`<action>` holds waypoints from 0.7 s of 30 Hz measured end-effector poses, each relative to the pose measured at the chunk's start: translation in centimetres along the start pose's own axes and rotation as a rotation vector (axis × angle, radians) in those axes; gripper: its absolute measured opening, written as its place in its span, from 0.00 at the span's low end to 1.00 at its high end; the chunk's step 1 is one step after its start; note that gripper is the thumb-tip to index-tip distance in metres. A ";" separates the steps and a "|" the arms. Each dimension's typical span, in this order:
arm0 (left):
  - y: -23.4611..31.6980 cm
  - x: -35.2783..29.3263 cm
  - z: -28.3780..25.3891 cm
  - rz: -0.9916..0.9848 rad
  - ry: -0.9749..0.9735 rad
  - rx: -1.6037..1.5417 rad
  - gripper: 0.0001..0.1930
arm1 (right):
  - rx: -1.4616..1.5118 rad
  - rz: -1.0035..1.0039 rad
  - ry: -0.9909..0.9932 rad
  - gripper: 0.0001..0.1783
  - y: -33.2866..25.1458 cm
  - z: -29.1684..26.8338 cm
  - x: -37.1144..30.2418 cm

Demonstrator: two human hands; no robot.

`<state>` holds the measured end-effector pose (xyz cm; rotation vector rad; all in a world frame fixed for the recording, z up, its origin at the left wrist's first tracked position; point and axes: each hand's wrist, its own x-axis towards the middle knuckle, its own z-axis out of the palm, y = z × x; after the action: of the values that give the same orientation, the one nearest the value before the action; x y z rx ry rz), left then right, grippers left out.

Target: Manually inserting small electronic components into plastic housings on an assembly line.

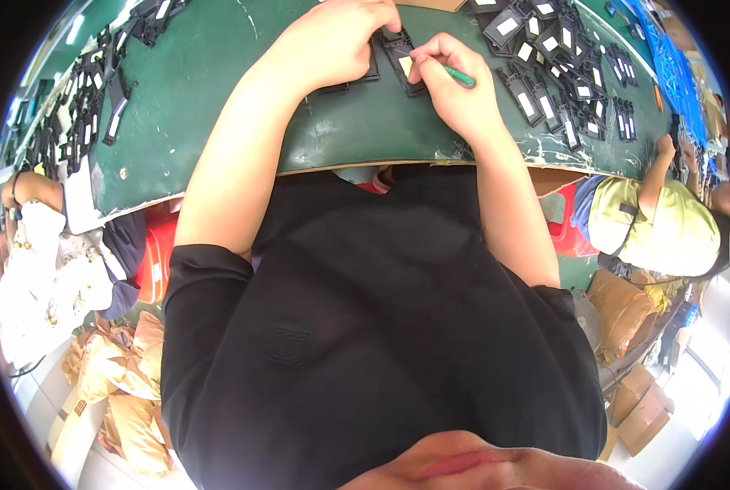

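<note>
On the green table in front of me lies a black plastic part (400, 62) with a pale label, slightly tilted. My left hand (350, 39) is curled at its far end, its fingers closed on the edge there. In my right hand (461, 86) is a green pen-like tool (460, 77), gripped between thumb and fingers like a pen. The tool's tip is hidden by my fingers, which are close against the part's right side. Another black part (372, 67) sits partly under my left hand, mostly covered.
A heap of similar black parts (544, 61) spreads to the right, with more parts (79, 102) along the left. Co-workers sit at both sides, one in a yellow top (655, 224). A cardboard piece (434, 4) is at the far edge. Brown paper bags (128, 367) lie below left.
</note>
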<state>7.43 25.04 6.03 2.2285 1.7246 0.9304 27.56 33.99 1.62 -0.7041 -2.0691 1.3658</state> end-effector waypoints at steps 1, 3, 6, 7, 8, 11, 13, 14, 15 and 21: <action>0.1 -0.1 -0.3 -0.027 0.013 0.015 0.17 | 0.004 -0.009 -0.013 0.05 -0.2 -0.2 -0.4; 0.0 -0.4 -0.8 -0.119 -0.029 0.077 0.20 | -0.020 -0.018 -0.041 0.04 -1.2 -0.8 -1.5; 0.8 -0.6 -1.0 -0.169 -0.030 0.120 0.22 | -0.072 -0.001 -0.054 0.04 -1.4 -2.1 -3.2; 0.5 -0.7 -0.8 -0.166 -0.027 0.122 0.22 | -0.168 0.010 -0.088 0.07 -2.0 -2.8 -3.9; 0.0 -0.8 -0.2 -0.115 0.023 0.170 0.20 | -0.248 -0.102 -0.050 0.07 -2.3 -3.2 -4.5; -1.1 -1.1 1.4 -0.130 0.078 0.247 0.21 | -0.601 -0.417 0.051 0.03 -2.0 -4.9 -5.9; -1.4 -1.0 2.3 -0.196 0.090 0.270 0.24 | -0.678 -0.424 0.065 0.08 -1.7 -5.5 -6.9; -1.5 -1.0 2.6 -0.161 0.088 0.241 0.24 | -0.648 -0.435 0.048 0.10 -1.1 -5.6 -7.1; -1.5 -0.9 2.7 -0.125 0.086 0.213 0.24 | -0.618 -0.445 0.031 0.12 -0.8 -5.7 -7.2; 0.4 0.0 3.3 -0.180 -0.065 0.073 0.24 | -0.709 -0.481 -0.079 0.18 -1.5 -5.0 -7.6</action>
<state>9.63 25.69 3.65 2.0782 1.9194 0.7580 36.23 31.40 3.41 -0.3675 -2.5771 0.3886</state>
